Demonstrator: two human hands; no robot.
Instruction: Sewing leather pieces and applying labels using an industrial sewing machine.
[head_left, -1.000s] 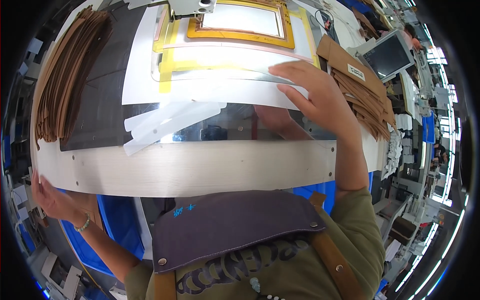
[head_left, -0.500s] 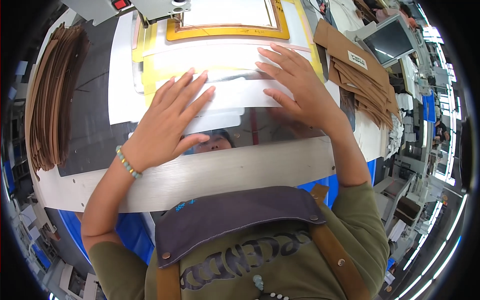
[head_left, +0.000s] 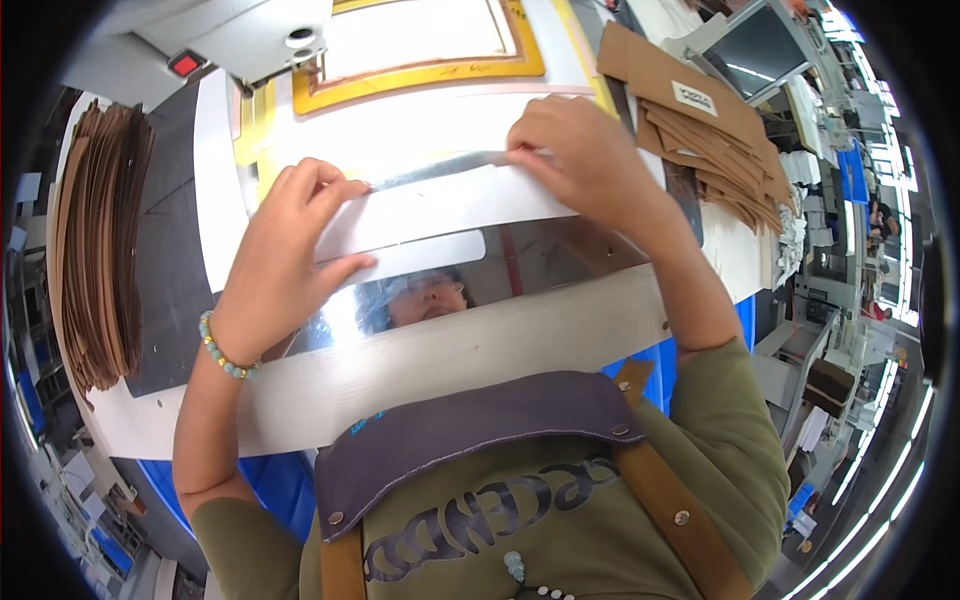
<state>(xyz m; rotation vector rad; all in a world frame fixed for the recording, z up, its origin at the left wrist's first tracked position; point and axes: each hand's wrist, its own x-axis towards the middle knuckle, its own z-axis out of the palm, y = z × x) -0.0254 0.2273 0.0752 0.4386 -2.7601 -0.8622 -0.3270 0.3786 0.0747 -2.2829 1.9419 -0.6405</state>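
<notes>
A long white strip [head_left: 450, 207] lies across a shiny metal plate [head_left: 560, 255] in front of me. My left hand [head_left: 285, 235] rests over its left end. There the fingers are bent with the index tip on the strip's far edge, and the thumb stays apart from them on the near side. At the strip's right end, my right hand [head_left: 585, 160] has thumb and bent fingers closed on the far edge. A silvery band shows between both hands, along that edge. Beyond it lies a white sheet [head_left: 420, 125] with a yellow-orange frame [head_left: 420, 82] on top.
Brown flat pieces [head_left: 100, 245] stand stacked at the left. More brown pieces [head_left: 690, 120] lie piled at the right, beside a monitor [head_left: 755, 55]. A white machine [head_left: 140, 70] with a red switch overhangs the far left. The pale table edge [head_left: 480, 345] runs before me.
Both hands were flat with fingers spread; now their fingers are bent, the right ones closing on the strip's far edge. The left hand has shifted left. My view has turned slightly.
</notes>
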